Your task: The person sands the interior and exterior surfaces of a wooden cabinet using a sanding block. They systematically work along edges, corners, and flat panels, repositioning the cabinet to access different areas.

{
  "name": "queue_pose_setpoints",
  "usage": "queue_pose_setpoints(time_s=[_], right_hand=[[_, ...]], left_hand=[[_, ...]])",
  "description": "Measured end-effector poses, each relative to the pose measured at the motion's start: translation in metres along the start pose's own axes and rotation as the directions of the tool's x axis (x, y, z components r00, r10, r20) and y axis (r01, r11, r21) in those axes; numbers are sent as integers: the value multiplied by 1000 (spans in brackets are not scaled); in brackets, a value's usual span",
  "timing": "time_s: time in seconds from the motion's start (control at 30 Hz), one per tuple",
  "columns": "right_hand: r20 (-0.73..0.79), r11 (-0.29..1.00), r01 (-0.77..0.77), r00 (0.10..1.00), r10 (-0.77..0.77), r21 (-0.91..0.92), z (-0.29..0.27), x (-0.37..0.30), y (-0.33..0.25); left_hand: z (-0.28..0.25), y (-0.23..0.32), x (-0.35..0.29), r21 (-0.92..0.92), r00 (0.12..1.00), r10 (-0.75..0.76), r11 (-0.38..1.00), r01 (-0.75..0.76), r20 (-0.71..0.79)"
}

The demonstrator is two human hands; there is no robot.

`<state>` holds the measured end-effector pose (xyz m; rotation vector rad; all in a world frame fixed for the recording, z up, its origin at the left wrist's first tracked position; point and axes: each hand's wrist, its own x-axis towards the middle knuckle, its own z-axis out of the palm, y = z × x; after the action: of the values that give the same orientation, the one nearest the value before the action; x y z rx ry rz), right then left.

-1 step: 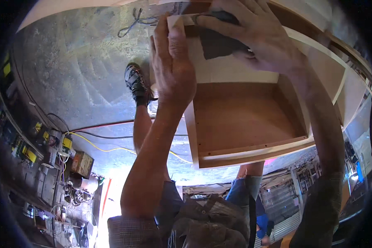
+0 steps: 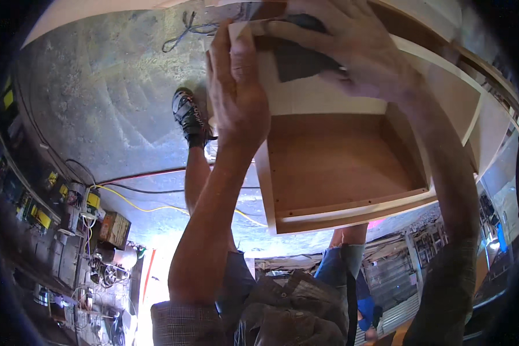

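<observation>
A wooden drawer-like box [image 2: 334, 158] with a brown inside and pale edges stands in front of me. My left hand [image 2: 239, 95] is closed round its far left corner, the thumb lying on the pale wooden edge and the fingers down the outer side. Over the box's far part, my right hand [image 2: 360, 49], slightly blurred, is closed on a dark grey sheet that looks like sandpaper [image 2: 299, 62]. Its outstretched finger reaches toward the far edge near my left thumb. The hand hides part of the sheet and of that edge.
Pale wooden panels [image 2: 444, 86] stand to the right. On the concrete floor [image 2: 121, 86] lie a dark cord [image 2: 184, 32], a yellow cable [image 2: 138, 206] and a red hose [image 2: 150, 173]. Tools and a wooden crate [image 2: 114, 228] line the left. Another person [image 2: 364, 303] shows at lower right.
My right hand and the grey sheet have shifted slightly left along the far edge. My left hand and the box have also shifted slightly left in the picture.
</observation>
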<state>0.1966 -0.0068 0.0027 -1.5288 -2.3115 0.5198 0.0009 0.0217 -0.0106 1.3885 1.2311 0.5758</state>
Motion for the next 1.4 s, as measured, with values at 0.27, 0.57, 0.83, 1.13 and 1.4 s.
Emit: queue_pose_setpoints(time_s=[0.27, 0.57, 0.83, 1.13, 1.4], right_hand=[[142, 997, 52, 989, -44, -52, -21, 28, -12], [-18, 987, -29, 999, 33, 161, -6, 26, -11], [-89, 996, 1, 996, -9, -85, -8, 18, -14], [-92, 920, -270, 963, 254, -283, -34, -40, -18], [-651, 841, -309, 756, -66, -444, 101, 8, -23]], left_hand=[[-1, 0, 1, -15, 999, -43, 999, 42, -18], [1, -2, 1, -57, 1000, -11, 998, 10, -19], [1, -5, 2, 215, 975, 222, 953, -215, -8], [-3, -5, -2, 178, 988, 143, 975, -132, -50], [6, -14, 7, -124, 997, 51, 991, -57, -56]])
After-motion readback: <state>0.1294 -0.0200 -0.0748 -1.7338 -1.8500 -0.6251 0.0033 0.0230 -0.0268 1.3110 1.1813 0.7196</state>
